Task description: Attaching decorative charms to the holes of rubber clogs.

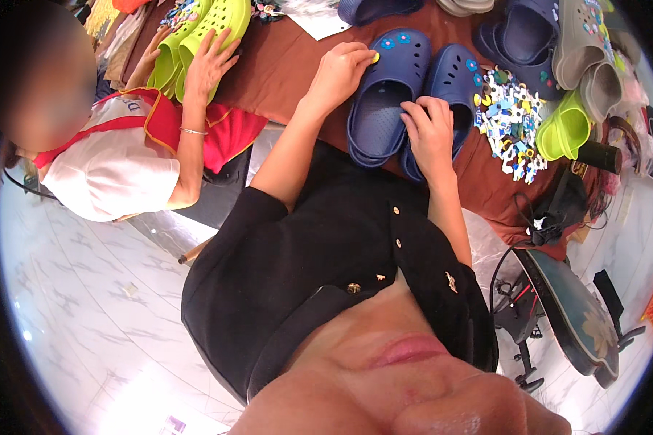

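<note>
A pair of navy clogs stands at the table's near edge, toes pointing away. The left clog (388,87) has blue flower charms (395,42) on its toe; the right clog (446,69) carries similar ones. My left hand (339,76) is at the left clog's outer side, its fingertips pinched on a small yellow charm (375,57). My right hand (429,130) lies over the right clog, fingers bent and closed on the left clog's inner rim. A heap of small mixed charms (511,119) lies just right of the pair.
A brown cloth (268,76) covers the table. At right are a lime clog (564,130), a grey clog (580,51) and more navy clogs (526,32). On the left, a co-worker's hand (210,65) touches lime clogs (214,32). Black cables (559,210) hang near the right corner.
</note>
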Available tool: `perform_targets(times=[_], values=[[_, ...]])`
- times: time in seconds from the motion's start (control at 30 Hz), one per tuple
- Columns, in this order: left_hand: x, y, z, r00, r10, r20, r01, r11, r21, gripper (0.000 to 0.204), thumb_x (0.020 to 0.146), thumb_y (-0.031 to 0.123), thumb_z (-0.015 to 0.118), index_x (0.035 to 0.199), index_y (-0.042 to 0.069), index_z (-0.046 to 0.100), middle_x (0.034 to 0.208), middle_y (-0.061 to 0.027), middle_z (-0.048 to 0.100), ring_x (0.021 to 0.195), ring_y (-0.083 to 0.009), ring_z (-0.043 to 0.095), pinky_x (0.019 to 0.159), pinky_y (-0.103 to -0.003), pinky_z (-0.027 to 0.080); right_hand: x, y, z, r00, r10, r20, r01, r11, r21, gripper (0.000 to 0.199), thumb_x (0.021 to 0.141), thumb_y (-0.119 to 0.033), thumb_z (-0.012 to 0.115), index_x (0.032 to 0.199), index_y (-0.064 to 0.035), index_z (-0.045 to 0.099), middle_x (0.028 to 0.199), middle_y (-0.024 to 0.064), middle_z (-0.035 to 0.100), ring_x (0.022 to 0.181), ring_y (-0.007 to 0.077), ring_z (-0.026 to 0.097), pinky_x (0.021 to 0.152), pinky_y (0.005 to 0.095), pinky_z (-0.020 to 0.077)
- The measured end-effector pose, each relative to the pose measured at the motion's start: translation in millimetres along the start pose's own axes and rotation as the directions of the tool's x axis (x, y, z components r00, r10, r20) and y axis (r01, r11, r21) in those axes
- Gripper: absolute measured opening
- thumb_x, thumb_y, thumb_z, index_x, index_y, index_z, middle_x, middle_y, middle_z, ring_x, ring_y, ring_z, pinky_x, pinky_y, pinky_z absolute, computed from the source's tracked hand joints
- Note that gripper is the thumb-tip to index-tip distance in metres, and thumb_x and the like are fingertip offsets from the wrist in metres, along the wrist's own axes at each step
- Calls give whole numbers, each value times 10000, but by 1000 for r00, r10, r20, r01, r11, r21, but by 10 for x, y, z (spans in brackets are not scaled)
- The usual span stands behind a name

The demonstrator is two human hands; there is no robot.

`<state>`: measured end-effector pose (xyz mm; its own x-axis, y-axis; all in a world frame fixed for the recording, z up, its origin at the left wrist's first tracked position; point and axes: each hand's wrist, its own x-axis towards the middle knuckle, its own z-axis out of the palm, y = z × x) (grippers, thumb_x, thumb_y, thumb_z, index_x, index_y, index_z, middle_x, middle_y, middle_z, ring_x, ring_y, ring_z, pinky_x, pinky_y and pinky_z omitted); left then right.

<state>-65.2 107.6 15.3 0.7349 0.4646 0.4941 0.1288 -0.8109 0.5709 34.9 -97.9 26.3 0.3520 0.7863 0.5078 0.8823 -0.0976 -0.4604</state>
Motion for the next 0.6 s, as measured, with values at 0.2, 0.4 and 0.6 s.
perform_targets(times=[0.2,0.4,0.6], values=[[-24,26,-1,999,-41,-17,41,998,-41,148,853,103,689,948,-7,720,954,-142,700,908,-327,668,815,-405,534,4,-3,4,1000,-3,12,2,1000,5,244,738,-91,763,972,-82,693,969,61,587,948,255,568,764,380,427],[-7,-22,-6,999,-48,-1,48,998,-45,151,863,87,665,975,-1,717,978,-139,702,945,-329,670,826,-406,533,-25,21,19,1000,-1,22,1,1000,9,254,745,-103,760,988,-85,690,978,62,580,959,249,563,765,379,427],[8,-41,13,999,44,18,-45,997,56,150,846,72,653,965,6,717,972,-131,696,934,-326,663,809,-405,537,-17,36,23,1000,0,14,0,1000,16,254,746,-110,758,989,-84,688,977,65,576,959,247,560,768,377,426]])
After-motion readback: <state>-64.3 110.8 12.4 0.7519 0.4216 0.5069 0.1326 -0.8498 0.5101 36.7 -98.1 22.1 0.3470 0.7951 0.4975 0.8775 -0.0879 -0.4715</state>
